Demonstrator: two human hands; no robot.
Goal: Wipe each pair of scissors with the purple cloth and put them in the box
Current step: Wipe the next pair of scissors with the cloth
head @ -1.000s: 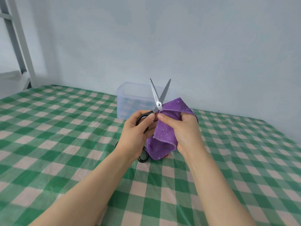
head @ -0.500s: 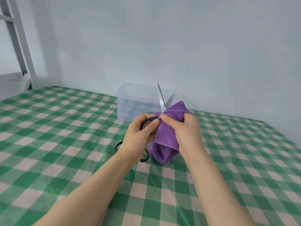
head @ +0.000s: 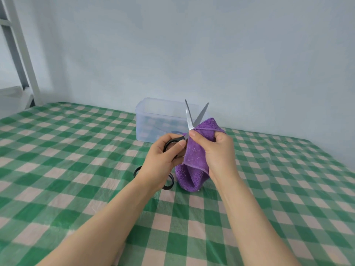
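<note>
Scissors (head: pixel 189 120), black-handled, steel blades: held upright above the desk (head: pixel 76 169), blades parted in a narrow V with the tips pointing up, in front of the box.

Left hand (head: pixel 161 160): grip curled round the black handle, thumb lying along the upper loop, fingers wrapped behind.

Right hand (head: pixel 219 150): grip pinching the purple cloth (head: pixel 194 156) against the lower part of the blades near the pivot, thumb tip on the near side, fingers folded behind the fabric.

Purple cloth: terry weave, folded over the blade roots; one corner stands up beside the right blade and the lower fold hangs down to the desk.

Second pair of scissors (head: pixel 170 184): black loops only in view, lying flat on the desk under the left wrist; its blades are hidden.

Box (head: pixel 153 120): translucent plastic, lidless, at the far side of the desk near the wall (head: pixel 211 54); contents are a faint blue shape, too blurred to name.

Desk: covered in green-and-white check.

Ladder (head: pixel 19 54): grey and white metal, far left edge.
</note>
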